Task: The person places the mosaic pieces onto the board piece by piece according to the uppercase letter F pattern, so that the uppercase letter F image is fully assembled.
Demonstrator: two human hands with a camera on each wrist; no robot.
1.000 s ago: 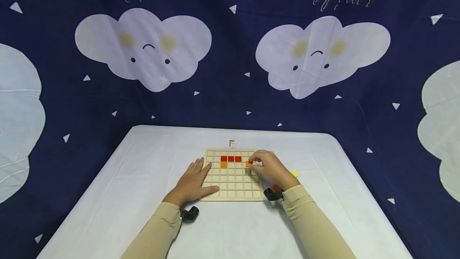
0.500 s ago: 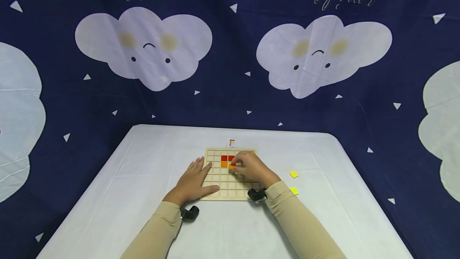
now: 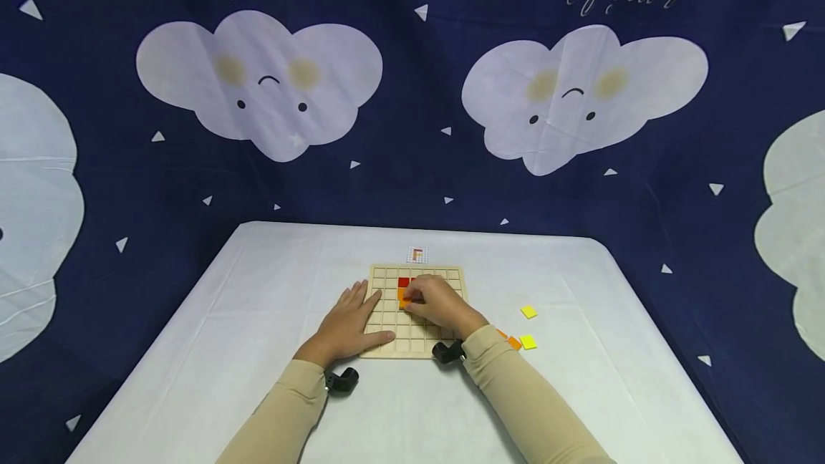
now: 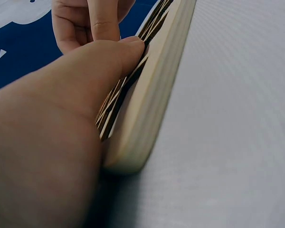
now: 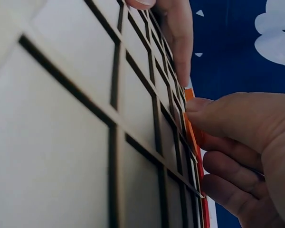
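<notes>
A square wooden grid board (image 3: 380, 346) lies on the white table. My left hand (image 3: 348, 324) rests on the board's left side with straight fingers; in the left wrist view its thumb lies over the rim (image 4: 147, 104). My right hand (image 3: 437, 301) pinches an orange tile (image 3: 404, 303) between thumb and fingers, low over a cell in the upper part of the grid. Just above it sits another orange tile (image 3: 402, 293), and above that a red tile (image 3: 403, 282). The right hand mostly hides the red tiles beside that one. In the right wrist view, the thumb presses against orange (image 5: 190, 126).
Behind the board lies a small printed pattern card (image 3: 417, 255). To the right are two yellow tiles, a farther one (image 3: 528, 311) and a nearer one (image 3: 528, 341), with loose orange tiles (image 3: 514, 343) partly behind the right sleeve. A dark blue cloud-print curtain (image 3: 412, 185) hangs behind the table.
My right hand has carried the orange tile leftward across the board, from the right side to below the placed orange tile. The left hand has stayed put.
</notes>
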